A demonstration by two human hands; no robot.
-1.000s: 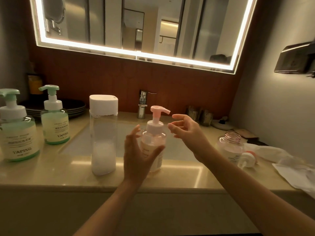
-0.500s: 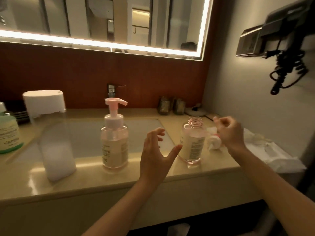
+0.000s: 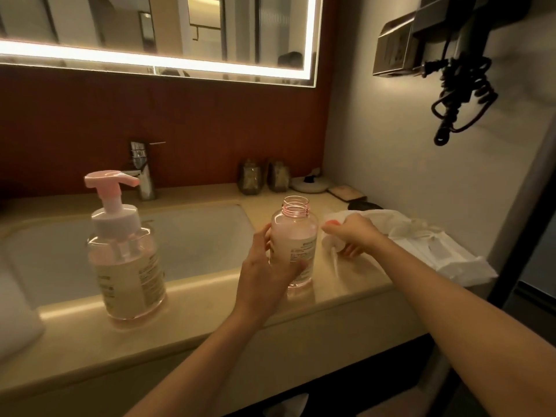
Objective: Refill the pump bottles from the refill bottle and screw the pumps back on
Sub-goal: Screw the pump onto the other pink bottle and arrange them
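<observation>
Bottles: two are standing, capped bottle (image 3: 126,260) and open bottle (image 3: 296,236).
Left hand (image 3: 264,275): is gripping the open bottle.
Right hand (image 3: 356,236): is clasping one loose pump (image 3: 329,236).

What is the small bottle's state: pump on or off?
Off. The small bottle stands upright, neck threads bare, gripped by the left hand; the right hand holds a pump beside it.
</observation>
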